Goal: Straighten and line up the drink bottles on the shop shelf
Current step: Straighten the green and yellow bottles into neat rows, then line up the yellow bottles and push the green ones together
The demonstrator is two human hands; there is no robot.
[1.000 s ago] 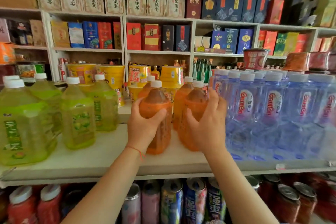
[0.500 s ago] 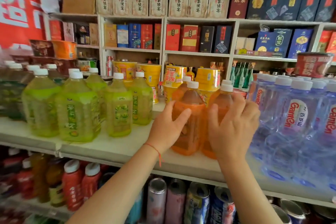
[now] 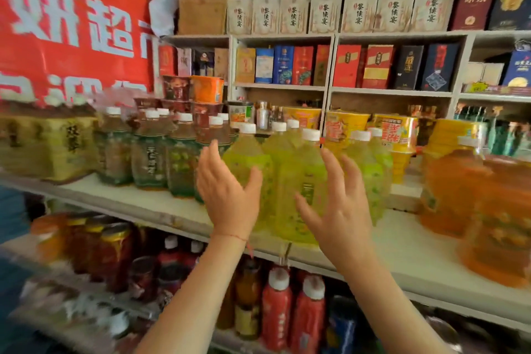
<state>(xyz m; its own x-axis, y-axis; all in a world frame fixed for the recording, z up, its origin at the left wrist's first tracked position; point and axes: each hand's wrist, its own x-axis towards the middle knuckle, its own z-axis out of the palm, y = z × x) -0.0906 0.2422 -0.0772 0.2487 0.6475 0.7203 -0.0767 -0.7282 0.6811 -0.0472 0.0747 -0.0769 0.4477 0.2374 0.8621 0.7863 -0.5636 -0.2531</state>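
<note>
Several yellow-green drink bottles (image 3: 304,181) with white caps stand in a cluster on the middle shop shelf (image 3: 408,250). My left hand (image 3: 227,195) is raised in front of the leftmost green bottle (image 3: 244,164), fingers spread, holding nothing. My right hand (image 3: 342,210) hovers in front of the green bottles to its right, fingers also spread and empty. Whether either hand touches a bottle is unclear through the blur. Orange drink bottles (image 3: 459,190) stand at the right of the same shelf.
Dark tea bottles (image 3: 149,158) and a yellow carton (image 3: 48,146) fill the shelf's left part. Noodle tubs (image 3: 396,135) sit behind the bottles. Red bottles (image 3: 290,310) and jars (image 3: 115,253) stand on the lower shelf. Boxed goods line the back shelves beside a red banner (image 3: 71,23).
Both hands have let go of the orange bottles and moved left to the green bottles, now spread wide. The view has swung left, bringing the red banner in.
</note>
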